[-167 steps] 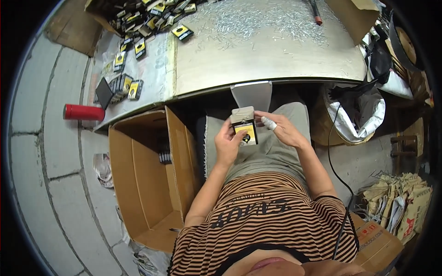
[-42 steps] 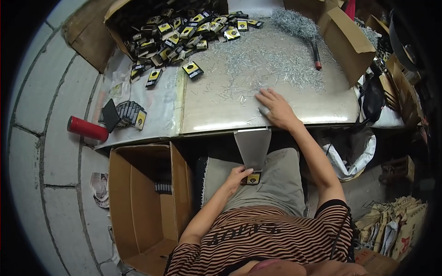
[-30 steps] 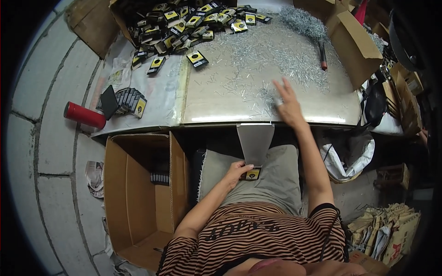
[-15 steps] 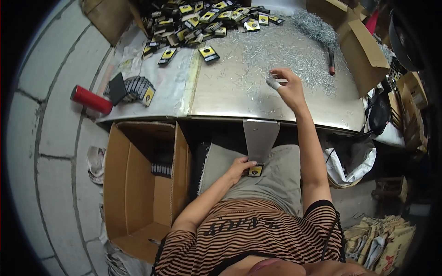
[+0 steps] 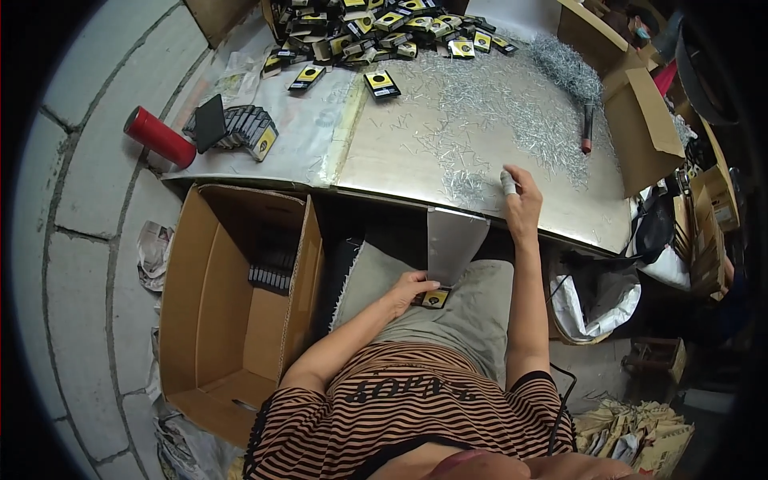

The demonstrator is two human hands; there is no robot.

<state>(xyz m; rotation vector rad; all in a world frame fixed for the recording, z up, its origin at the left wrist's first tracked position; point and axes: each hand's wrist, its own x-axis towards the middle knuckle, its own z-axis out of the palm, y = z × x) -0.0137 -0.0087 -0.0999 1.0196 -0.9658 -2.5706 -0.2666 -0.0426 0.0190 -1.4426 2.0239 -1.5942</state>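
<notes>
My left hand (image 5: 410,291) is closed round a small black-and-yellow box (image 5: 436,299) on my lap. That box sits under the lower end of a grey sheet-metal chute (image 5: 456,244), which slopes down from the table's front edge. My right hand (image 5: 522,204) is at that edge, right of the chute's top, its fingers curved and a little apart; a white wrap covers one digit. Nothing shows in it. Beside it, a small heap of thin silvery nails (image 5: 466,188) lies above the chute's mouth.
Many loose nails (image 5: 528,124) cover the metal tabletop (image 5: 376,152), with a dark-handled tool (image 5: 588,128) among them. Small boxes (image 5: 384,32) are piled at the back. A red cylinder (image 5: 160,136) stands near stacked boxes (image 5: 248,132). An open carton (image 5: 300,296) is at my left.
My right hand has come back toward me to the table's front edge, and nails now lie heaped above the chute. My left hand keeps its hold on the box. The view has shifted slightly.
</notes>
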